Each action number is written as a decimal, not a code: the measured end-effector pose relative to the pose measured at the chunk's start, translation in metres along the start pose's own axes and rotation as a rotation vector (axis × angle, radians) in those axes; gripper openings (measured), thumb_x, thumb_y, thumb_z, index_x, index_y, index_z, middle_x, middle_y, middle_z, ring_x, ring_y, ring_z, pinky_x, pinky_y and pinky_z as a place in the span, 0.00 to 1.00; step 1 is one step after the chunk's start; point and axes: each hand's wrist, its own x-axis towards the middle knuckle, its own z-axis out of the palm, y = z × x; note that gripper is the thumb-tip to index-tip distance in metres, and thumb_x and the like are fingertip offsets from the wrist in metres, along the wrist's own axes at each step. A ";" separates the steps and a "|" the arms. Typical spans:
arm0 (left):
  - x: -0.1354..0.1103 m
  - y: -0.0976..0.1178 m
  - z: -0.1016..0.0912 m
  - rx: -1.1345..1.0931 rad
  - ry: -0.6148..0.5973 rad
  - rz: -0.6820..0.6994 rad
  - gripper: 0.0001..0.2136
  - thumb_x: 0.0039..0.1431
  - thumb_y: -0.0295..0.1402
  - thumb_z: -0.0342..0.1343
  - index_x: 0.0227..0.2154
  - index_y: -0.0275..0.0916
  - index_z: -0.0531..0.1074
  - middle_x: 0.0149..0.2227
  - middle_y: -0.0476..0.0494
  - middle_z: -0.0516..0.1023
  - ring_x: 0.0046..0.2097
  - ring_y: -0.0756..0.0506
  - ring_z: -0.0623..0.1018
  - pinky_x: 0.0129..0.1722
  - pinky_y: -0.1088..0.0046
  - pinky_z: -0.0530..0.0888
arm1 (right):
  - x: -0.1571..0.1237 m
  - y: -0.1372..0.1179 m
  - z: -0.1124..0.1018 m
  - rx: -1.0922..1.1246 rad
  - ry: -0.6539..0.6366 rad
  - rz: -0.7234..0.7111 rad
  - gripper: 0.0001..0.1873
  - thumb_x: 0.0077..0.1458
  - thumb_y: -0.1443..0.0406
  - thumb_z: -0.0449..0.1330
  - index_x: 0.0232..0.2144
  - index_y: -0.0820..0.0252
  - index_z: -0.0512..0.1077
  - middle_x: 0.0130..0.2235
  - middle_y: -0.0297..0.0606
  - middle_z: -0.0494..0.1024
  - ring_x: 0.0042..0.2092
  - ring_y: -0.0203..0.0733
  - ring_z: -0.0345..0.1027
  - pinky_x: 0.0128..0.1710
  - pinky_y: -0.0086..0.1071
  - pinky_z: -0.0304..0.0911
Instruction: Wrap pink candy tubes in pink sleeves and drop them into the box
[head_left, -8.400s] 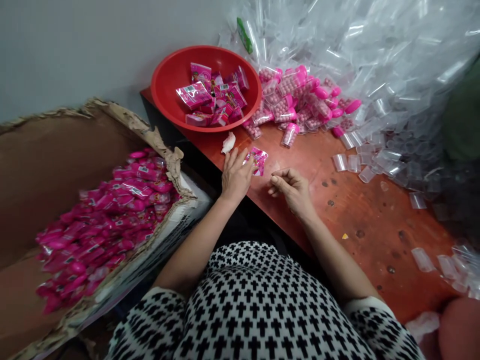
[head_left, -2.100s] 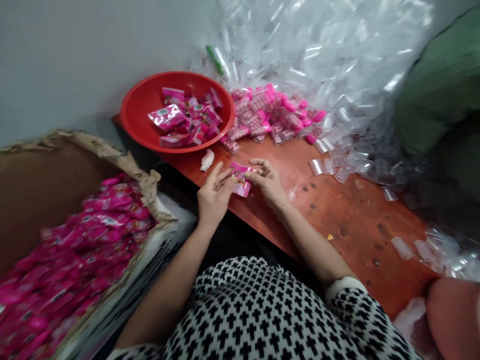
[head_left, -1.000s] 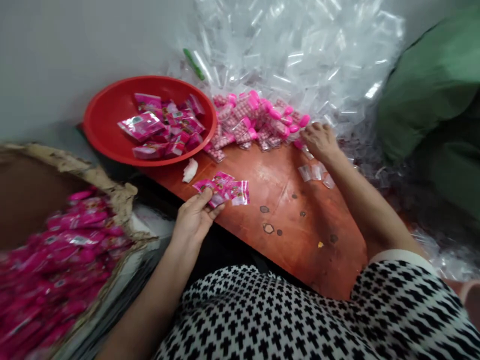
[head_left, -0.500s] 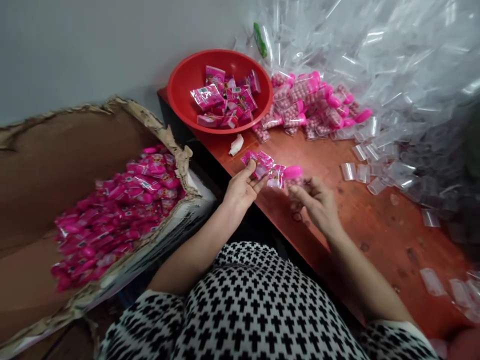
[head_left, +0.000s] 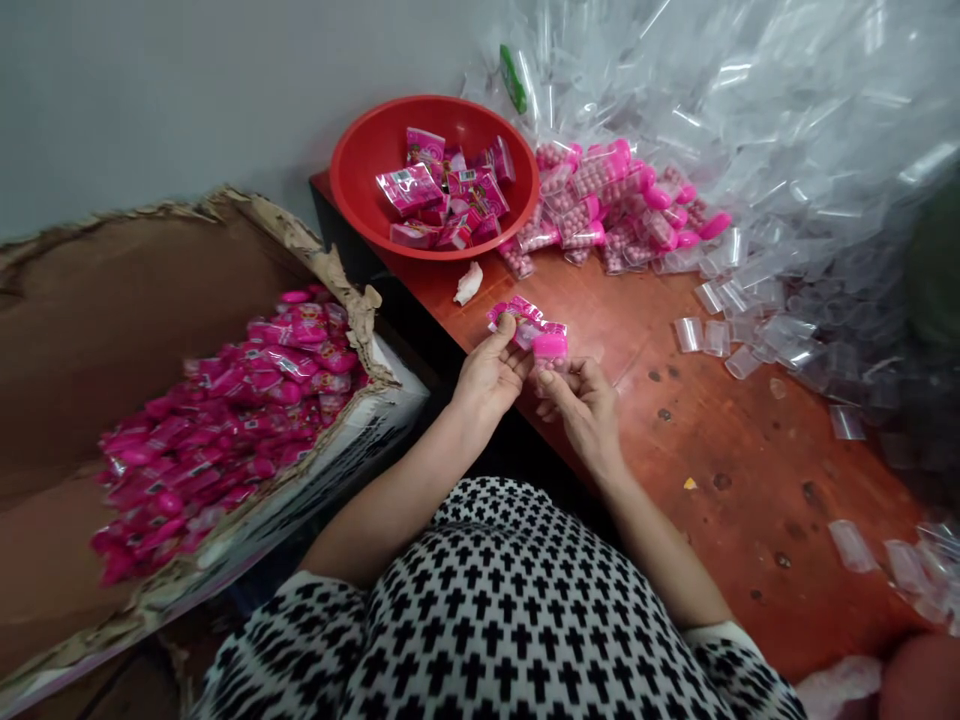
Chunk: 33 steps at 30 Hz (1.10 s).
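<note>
My left hand pinches pink printed wrappers between thumb and fingers; how many there are I cannot tell. My right hand is closed on a small clear candy container with a pink cap and pink balls inside. Its capped end points away from me, against the wrappers; whether it is inside one I cannot make out. Both hands are close together above the table's near edge. Beyond them stands a red bowl with several pink packets in it.
Filled pink-capped containers lie heaped right of the bowl. Behind and right of them spreads a big pile of clear empty containers. A torn cardboard box with many wrapped pink packets stands at left. A white scrap lies on the red table.
My right hand has moved left with the candy container, bringing its cap up to the wrappers. My left hand keeps its hold on the wrappers, nearly in place.
</note>
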 end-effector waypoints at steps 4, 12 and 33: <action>-0.002 -0.004 0.000 0.050 -0.056 0.017 0.05 0.54 0.29 0.63 0.27 0.35 0.73 0.26 0.49 0.78 0.27 0.53 0.77 0.30 0.79 0.75 | 0.000 0.002 0.002 0.014 -0.004 0.001 0.14 0.52 0.57 0.64 0.34 0.57 0.66 0.23 0.26 0.75 0.20 0.29 0.67 0.18 0.23 0.64; -0.005 -0.001 -0.002 0.216 -0.212 0.104 0.13 0.44 0.34 0.69 0.25 0.33 0.71 0.23 0.50 0.75 0.24 0.53 0.74 0.25 0.80 0.72 | 0.005 0.004 0.006 0.085 -0.039 0.027 0.14 0.51 0.56 0.64 0.33 0.58 0.66 0.23 0.25 0.75 0.19 0.29 0.66 0.18 0.23 0.64; -0.002 0.009 -0.002 0.621 -0.353 0.071 0.16 0.37 0.36 0.72 0.17 0.31 0.72 0.19 0.44 0.74 0.20 0.51 0.72 0.20 0.75 0.69 | 0.010 0.009 0.002 0.181 -0.065 0.033 0.16 0.48 0.57 0.66 0.32 0.58 0.66 0.24 0.26 0.76 0.19 0.29 0.68 0.18 0.22 0.64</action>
